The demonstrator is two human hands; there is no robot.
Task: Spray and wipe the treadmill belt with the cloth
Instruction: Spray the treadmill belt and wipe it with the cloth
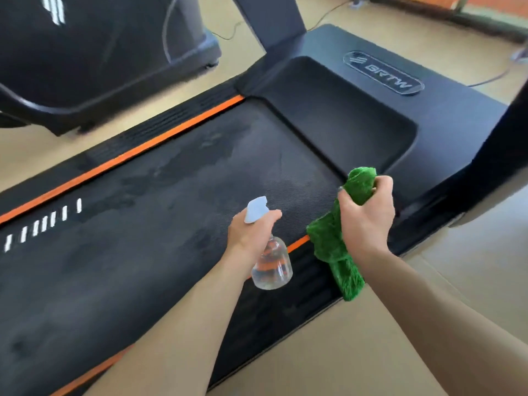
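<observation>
The black treadmill belt point(148, 224) runs diagonally across the view, with dusty grey smears and darker wet-looking patches on it. My left hand point(251, 232) grips a clear spray bottle point(271, 267) by its neck, its pale blue nozzle point(255, 208) pointing up and left over the belt. My right hand point(367, 215) holds a bunched green cloth point(334, 244) above the belt's right edge; part of the cloth hangs down below the hand.
Orange stripes point(160, 138) line both sides of the belt. The black motor cover point(357, 110) with a logo plate lies at the far end, between two uprights point(271, 21). A second dark machine point(94, 52) stands at the left on tan floor point(371, 352).
</observation>
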